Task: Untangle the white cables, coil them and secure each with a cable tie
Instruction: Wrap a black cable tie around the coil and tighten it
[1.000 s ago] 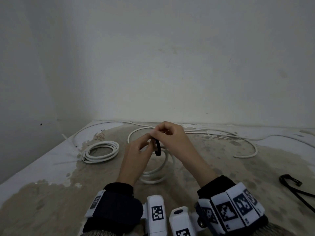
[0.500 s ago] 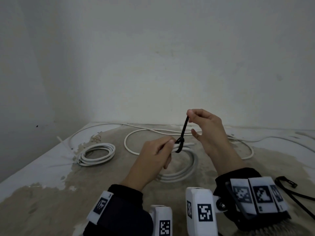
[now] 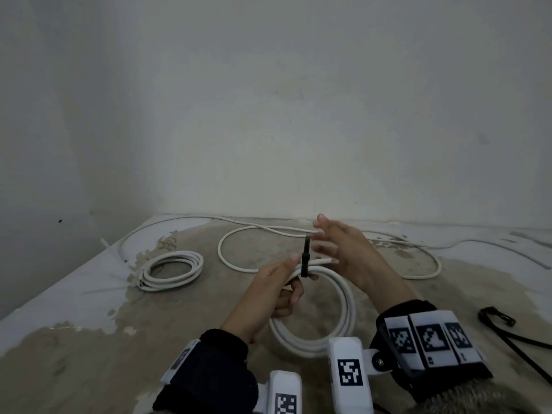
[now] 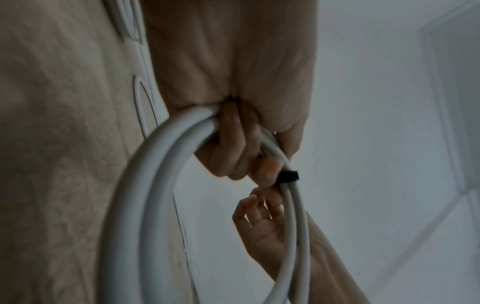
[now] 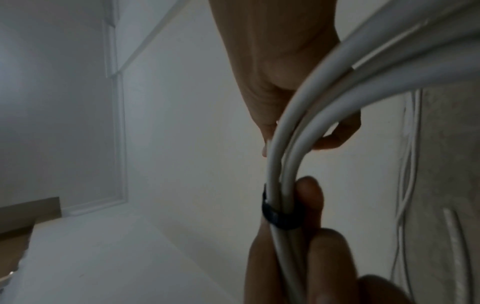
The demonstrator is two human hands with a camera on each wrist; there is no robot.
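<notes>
I've got my left hand (image 3: 270, 286) curled round the strands of the white coil (image 3: 313, 324), gripping it just this side of the black cable tie (image 3: 304, 262). The coil hangs from that grip above the worktop (image 3: 89, 339), its lower loop down near my wrists. In the left wrist view the tie (image 4: 288, 176) sits snug round the bundled strands, right against my fingertip. The tie's free tail stands straight up from the bundle. My right hand (image 3: 343, 252) is just beyond it, released, fingers spread and relaxed, holding nothing; whether it brushes the coil I can't tell. Out on the right of the worktop there's a black strap (image 3: 501, 327) lying well apart from everything. Further left, a second white coil (image 3: 170, 271) rests flat on the worktop. Past my hands, a loose white cable (image 3: 268, 231) loops and runs along the back edge, still uncoiled, close under the plain grey wall (image 3: 268, 115).
</notes>
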